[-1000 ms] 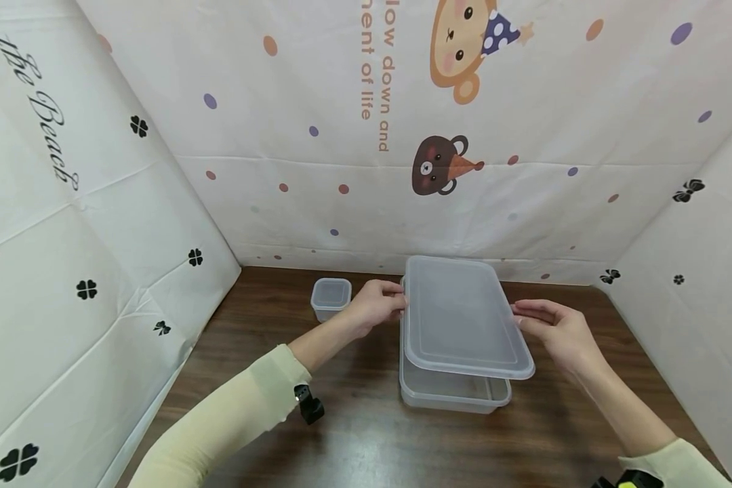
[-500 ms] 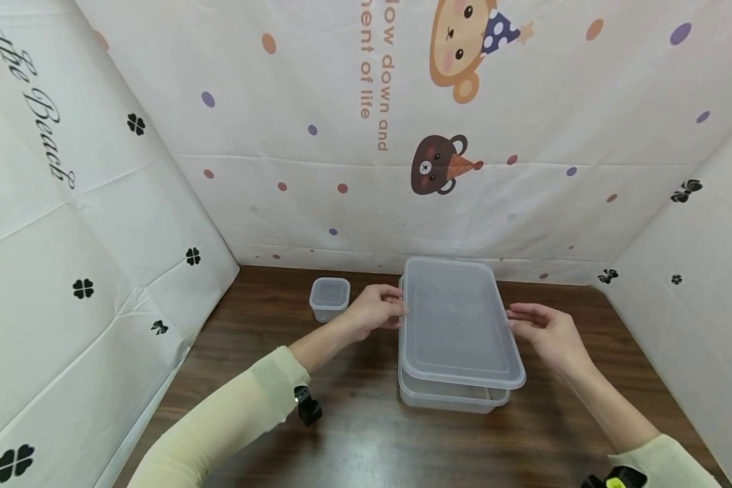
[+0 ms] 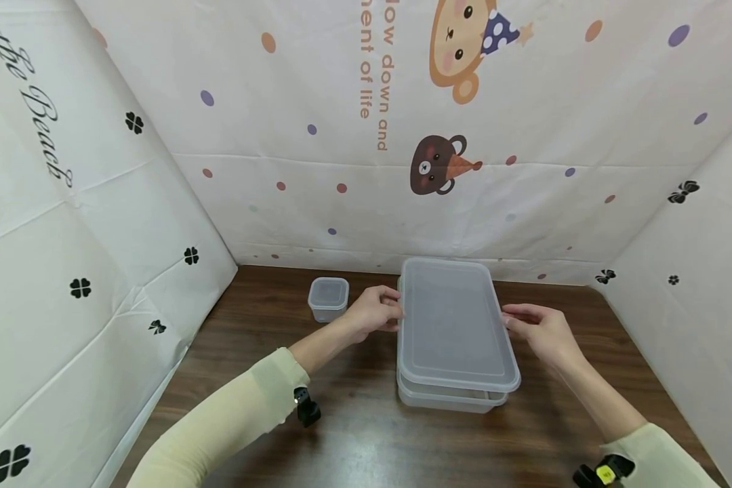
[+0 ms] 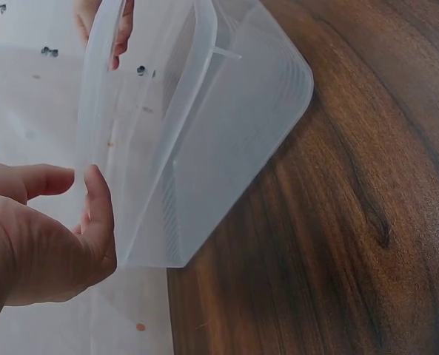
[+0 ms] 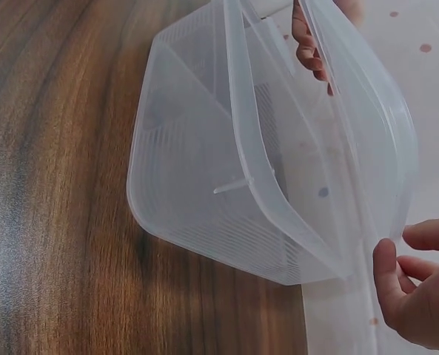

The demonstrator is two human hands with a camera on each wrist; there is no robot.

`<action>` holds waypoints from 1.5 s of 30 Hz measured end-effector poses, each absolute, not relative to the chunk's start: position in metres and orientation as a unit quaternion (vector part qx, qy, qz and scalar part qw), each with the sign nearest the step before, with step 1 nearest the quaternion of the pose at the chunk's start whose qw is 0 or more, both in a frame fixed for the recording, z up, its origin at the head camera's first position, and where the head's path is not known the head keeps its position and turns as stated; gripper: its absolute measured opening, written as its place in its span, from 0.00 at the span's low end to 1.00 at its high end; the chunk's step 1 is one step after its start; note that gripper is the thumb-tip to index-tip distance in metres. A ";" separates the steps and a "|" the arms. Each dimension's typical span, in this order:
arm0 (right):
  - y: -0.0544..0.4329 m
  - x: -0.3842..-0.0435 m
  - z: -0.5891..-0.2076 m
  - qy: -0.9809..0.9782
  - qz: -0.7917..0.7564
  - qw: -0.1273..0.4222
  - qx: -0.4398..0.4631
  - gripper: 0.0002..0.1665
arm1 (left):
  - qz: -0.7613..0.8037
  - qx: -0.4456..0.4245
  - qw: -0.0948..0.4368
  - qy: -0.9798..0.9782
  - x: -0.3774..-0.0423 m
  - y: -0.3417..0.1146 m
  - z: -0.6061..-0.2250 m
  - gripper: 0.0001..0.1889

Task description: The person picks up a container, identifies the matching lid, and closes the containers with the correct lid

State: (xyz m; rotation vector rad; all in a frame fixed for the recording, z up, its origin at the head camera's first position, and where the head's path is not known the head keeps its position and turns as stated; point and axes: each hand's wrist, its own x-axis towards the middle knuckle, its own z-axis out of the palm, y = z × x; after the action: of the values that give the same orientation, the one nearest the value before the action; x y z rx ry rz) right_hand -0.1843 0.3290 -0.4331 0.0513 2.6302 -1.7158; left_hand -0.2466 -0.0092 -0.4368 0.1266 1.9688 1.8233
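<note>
A large translucent plastic lid (image 3: 457, 325) lies over a rectangular plastic container (image 3: 445, 398), its near edge raised above the rim. In both wrist views a gap shows between lid and container (image 4: 226, 140). My left hand (image 3: 375, 312) pinches the lid's left edge between thumb and fingers. On the opposite side my right hand (image 3: 543, 331) pinches the right edge, as the right wrist view shows with the thumb and fingers at the lid (image 5: 382, 133). Through the clear plastic, nothing is seen inside the container.
A small lidded plastic box (image 3: 328, 299) stands behind the left forearm, left of the large container. The brown wooden table (image 3: 366, 447) is bounded by printed white cloth walls (image 3: 317, 203) at the back and sides.
The lid has come down and shifted left over the container, narrowing the gap at the near end. My right hand has moved left with it; the left hand has hardly moved.
</note>
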 end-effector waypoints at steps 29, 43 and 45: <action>0.324 -0.191 -0.458 0.840 -0.542 0.009 0.024 0.23 | 0.646 0.039 0.227 0.728 -0.248 -0.008 -0.464 0.21; 0.321 -0.190 -0.467 0.846 -0.533 0.008 0.032 0.22 | 0.643 0.046 0.219 0.732 -0.240 -0.009 -0.463 0.22; 0.321 -0.190 -0.467 0.847 -0.530 0.009 0.032 0.22 | 0.643 0.046 0.220 0.733 -0.239 -0.009 -0.464 0.22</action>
State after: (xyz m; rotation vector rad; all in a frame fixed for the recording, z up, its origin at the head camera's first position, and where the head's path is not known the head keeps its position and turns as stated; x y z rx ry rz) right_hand -0.1899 0.3210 -0.4675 0.1010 2.6456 -1.6556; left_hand -0.2393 -0.0089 -0.4635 0.1266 2.0267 1.7776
